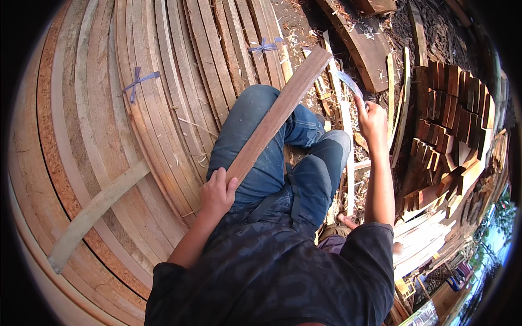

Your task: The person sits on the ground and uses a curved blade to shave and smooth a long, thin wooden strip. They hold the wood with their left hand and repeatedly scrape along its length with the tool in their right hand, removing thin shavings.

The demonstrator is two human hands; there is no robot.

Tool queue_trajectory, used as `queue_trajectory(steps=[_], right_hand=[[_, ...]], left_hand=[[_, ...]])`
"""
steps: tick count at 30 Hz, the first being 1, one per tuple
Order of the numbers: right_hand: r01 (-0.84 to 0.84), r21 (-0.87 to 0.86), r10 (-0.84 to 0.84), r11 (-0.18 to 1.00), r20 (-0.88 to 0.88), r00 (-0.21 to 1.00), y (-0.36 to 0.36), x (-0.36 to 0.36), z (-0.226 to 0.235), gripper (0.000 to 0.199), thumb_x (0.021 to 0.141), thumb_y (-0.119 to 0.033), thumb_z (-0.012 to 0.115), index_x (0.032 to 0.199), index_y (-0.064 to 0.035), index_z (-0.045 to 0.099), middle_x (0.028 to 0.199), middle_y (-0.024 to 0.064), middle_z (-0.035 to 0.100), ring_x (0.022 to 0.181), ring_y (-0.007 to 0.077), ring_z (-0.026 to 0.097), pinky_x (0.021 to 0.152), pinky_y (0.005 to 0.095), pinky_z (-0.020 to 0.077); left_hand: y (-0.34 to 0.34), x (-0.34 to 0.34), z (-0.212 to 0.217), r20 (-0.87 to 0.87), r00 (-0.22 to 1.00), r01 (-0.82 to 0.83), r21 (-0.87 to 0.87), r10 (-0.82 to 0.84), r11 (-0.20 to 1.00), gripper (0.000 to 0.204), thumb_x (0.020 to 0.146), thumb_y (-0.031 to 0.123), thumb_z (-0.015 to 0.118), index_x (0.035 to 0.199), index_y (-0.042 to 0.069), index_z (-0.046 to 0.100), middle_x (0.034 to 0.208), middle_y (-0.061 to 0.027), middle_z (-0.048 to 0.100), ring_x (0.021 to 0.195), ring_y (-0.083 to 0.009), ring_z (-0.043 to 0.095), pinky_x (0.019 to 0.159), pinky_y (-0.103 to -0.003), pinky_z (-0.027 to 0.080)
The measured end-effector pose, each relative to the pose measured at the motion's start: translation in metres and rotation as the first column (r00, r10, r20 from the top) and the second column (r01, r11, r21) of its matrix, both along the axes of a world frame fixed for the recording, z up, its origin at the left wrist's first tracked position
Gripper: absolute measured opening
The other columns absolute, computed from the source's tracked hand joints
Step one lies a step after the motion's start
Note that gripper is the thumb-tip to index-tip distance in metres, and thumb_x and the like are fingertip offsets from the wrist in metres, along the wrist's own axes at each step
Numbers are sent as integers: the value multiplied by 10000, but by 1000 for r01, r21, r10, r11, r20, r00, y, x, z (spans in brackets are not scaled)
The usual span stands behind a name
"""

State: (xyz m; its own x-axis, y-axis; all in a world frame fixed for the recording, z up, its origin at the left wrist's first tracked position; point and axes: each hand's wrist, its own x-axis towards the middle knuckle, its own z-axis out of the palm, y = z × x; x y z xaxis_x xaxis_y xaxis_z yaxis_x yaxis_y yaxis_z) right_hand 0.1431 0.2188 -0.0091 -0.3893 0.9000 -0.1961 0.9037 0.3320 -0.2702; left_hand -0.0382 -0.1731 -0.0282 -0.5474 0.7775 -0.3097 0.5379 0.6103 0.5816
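Note:
A flat brown wooden board (280, 108) lies slantwise over my thigh, its far end raised past my knee. My left hand (218, 191) is closed round its near end, the thumb on top. In my right hand (373, 122), off to the right of the board, is a knife with a broad, slightly curved blade (348, 81). My fingers wrap round its handle and hide most of it. The blade points up and left, its tip close to the board's far end; whether they touch I cannot tell.
Long planks (98, 125) lie side by side on the left, some tied with purple strips (140, 82). A loose pale stick (98, 214) rests across them. A thick beam (361, 49) lies ahead among shavings. Stacked cut wood (451, 119) stands at right. Part of another person (333, 243) shows behind my right arm.

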Motion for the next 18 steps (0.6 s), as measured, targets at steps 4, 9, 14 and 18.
queue_trajectory(steps=[4,9,14,18], right_hand=[[-306,-110,313,946,54,948,-58,-26,12,664,890,-606,541,676,17,627,578,238,570,598,403,618,582,480,474],[-350,-138,367,927,126,922,-50,-38,-4,691,882,-642,515,684,7,646,589,224,594,610,396,633,587,481,502],[-430,11,421,903,181,889,-30,-48,-16,714,848,-681,529,620,-15,648,557,198,600,558,375,636,545,455,512],[-66,152,37,986,190,981,47,-33,-29,762,882,-692,457,826,28,701,834,284,669,855,421,674,770,485,535]], left_hand=[[1,0,3,17,1000,16,31,-16,999,370,954,380,524,910,16,470,808,-188,529,701,-437,570,581,-507,448],[6,-2,8,-6,1000,2,-6,-2,1000,381,948,397,543,891,25,484,799,-171,526,694,-421,575,571,-488,458],[8,0,8,-28,999,-19,-51,18,998,395,945,428,545,903,37,497,810,-155,530,685,-402,586,564,-482,465],[3,1,4,-27,999,-20,-28,20,999,406,944,446,535,923,41,509,822,-152,532,685,-401,588,562,-481,466]])
